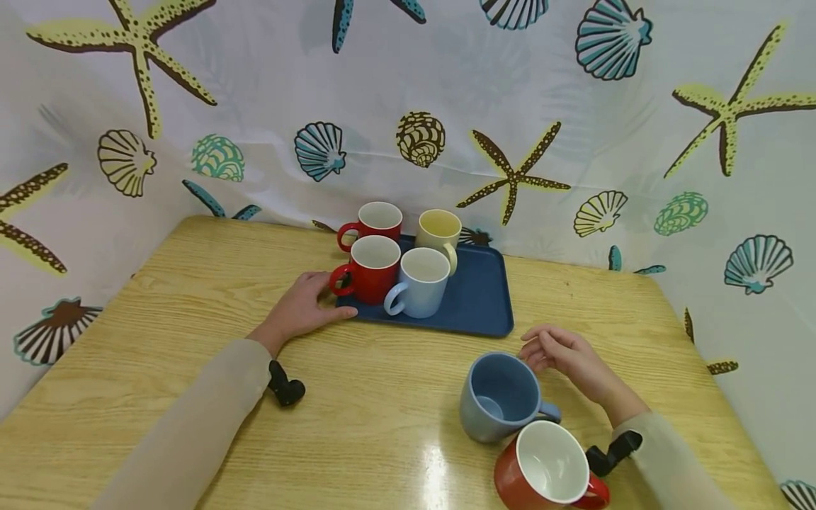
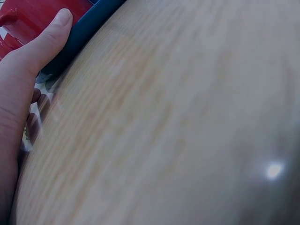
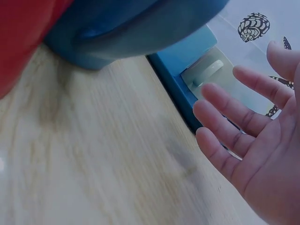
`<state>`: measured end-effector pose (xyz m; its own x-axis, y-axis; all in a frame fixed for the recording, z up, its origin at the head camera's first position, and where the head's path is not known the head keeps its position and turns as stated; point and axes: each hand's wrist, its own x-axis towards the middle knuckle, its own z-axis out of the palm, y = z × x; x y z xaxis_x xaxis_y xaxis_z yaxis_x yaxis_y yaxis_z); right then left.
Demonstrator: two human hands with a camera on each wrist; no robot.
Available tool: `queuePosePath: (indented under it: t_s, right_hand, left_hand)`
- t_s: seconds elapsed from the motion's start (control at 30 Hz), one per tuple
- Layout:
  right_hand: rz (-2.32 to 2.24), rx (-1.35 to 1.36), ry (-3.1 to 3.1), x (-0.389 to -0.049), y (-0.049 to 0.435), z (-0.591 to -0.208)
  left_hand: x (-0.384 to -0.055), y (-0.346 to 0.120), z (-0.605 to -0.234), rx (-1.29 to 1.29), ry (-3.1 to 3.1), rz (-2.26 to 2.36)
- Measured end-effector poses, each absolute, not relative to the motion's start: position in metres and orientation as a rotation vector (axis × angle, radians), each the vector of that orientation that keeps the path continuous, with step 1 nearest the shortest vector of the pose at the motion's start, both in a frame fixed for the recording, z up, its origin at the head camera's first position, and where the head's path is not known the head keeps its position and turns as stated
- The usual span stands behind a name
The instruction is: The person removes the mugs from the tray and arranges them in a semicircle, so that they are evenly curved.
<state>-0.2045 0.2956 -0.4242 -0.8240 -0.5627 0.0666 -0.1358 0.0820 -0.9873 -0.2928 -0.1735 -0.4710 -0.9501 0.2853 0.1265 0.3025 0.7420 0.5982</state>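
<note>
while the left hand (image 1: 304, 306) rests at the left end of the navy rectangular tray (image 1: 481, 290), the head view shows the right hand (image 1: 567, 355) loosely spread, holding nothing, just off the tray's near right corner; the tray's long axis runs rightward from the left hand, the nearer of the two, and two red mugs (image 1: 376, 273), a pale yellow mug (image 1: 433, 241) and a light blue mug (image 1: 423, 292) stand on it, right of that hand. a slate-blue mug (image 1: 481, 407) stands just left of the right hand, a red mug with a white inside (image 1: 551, 460) closer to the person. in the left wrist view the thumb lies straight along the tray's rim; the other fingers are mostly hidden, so i cannot tell whether they grip. in the right wrist view the right fingers are parted, the tray's edge beyond them
</note>
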Motion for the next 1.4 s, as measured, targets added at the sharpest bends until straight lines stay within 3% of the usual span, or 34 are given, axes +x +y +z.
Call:
queuePosePath:
  t_s: [0.33,0.73,1.4]
  right_hand:
    - [-1.755,-0.691,2.066,-0.229,0.279,-0.413]
    - [-1.658,-0.577,2.158,-0.273,0.265,-0.372]
    - [-1.734,-0.404,2.212,-0.314,0.23,-0.382]
  left_hand:
    - [-0.292,-0.172,-0.473,-0.513,-2.911,-0.981]
    - [-0.288,-0.175,-0.474,-0.481,-2.923,-1.002]
    - [-0.292,-0.177,-0.472,-0.517,-2.908,-0.963]
